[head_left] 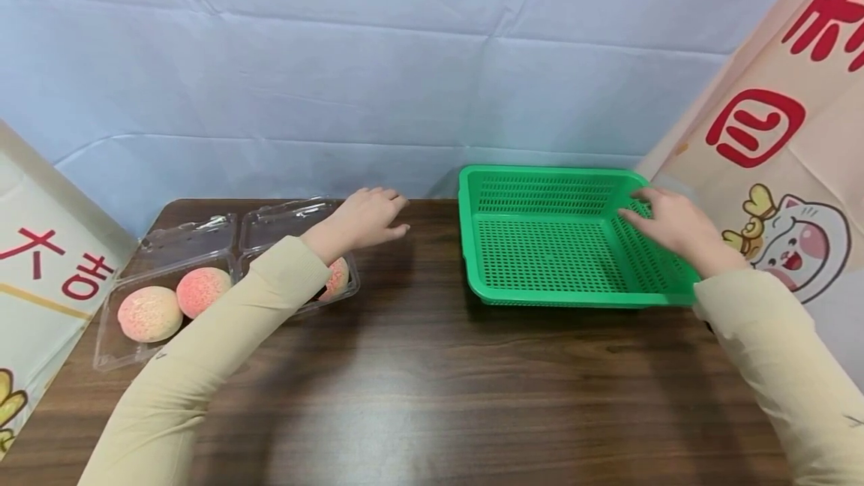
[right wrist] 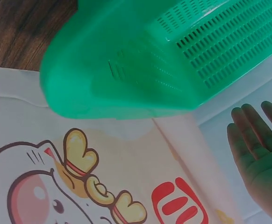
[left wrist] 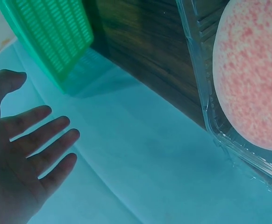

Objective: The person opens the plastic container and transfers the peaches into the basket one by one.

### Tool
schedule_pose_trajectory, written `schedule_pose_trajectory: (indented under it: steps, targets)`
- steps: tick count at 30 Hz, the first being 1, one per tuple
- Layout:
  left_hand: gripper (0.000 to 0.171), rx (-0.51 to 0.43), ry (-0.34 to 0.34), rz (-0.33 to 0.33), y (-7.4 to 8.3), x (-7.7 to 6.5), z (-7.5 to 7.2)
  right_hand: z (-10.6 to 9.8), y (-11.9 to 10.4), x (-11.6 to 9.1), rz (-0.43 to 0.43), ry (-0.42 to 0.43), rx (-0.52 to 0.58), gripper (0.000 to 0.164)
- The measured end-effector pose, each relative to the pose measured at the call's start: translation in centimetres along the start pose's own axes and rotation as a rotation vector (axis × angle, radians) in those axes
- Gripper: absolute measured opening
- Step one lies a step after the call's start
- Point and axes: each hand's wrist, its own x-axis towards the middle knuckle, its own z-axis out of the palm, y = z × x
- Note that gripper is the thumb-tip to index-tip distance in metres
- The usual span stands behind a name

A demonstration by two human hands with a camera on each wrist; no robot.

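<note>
In the head view my left hand (head_left: 367, 217) reaches over the table between the clear plastic boxes and the basket, fingers spread and nothing in them. My right hand (head_left: 675, 225) hovers at the right rim of a green plastic basket (head_left: 482, 295), thumb and fingers apart and holding nothing. The basket has slotted walls and a perforated floor. At the left, a clear plastic clamshell box (head_left: 111, 343) holds a cream-pink speckled ball-like item (head_left: 150, 313) and a pinker one (head_left: 202, 291). Another pink one (head_left: 335, 280) sits in a second clear box (head_left: 351, 287), partly hidden by my left sleeve.
The dark wooden table (head_left: 432, 396) ends at the back against a pale blue cloth (head_left: 337, 81). A printed banner with red characters and a cartoon cat (head_left: 793, 246) hangs on the right. Another printed banner (head_left: 47, 276) borders the left edge.
</note>
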Motion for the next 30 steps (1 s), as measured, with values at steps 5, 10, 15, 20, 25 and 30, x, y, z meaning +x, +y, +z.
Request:
schedule_pose_trajectory:
  steps: [5, 10, 15, 20, 25, 30]
  targets:
    - [0.047, -0.007, -0.001, -0.003, 0.1, -0.4, 0.0, 0.2, 0.6, -0.3, -0.007, 0.031, 0.006, 0.067]
    - [0.047, 0.0, -0.003, -0.003, 0.2, -0.9, -0.1, 0.4, 1.1, -0.5, -0.006, 0.039, 0.009, 0.066]
    - [0.046, -0.002, 0.004, 0.011, 0.3, -1.3, -0.1, 0.6, 1.4, -0.8, -0.008, 0.043, 0.02, 0.066]
    - [0.046, 0.005, 0.011, 0.023, 0.5, -1.7, -0.2, 0.9, 1.9, -1.2, -0.031, 0.088, 0.021, 0.06]
    - [0.046, 0.013, 0.026, 0.038, 0.6, -2.1, -0.3, 1.0, 2.2, -1.6, -0.037, 0.117, 0.014, 0.06]
    - [0.045, 0.013, 0.025, 0.044, 0.5, -2.5, -0.2, 1.2, 2.5, -2.1, -0.029, 0.129, 0.018, 0.06]
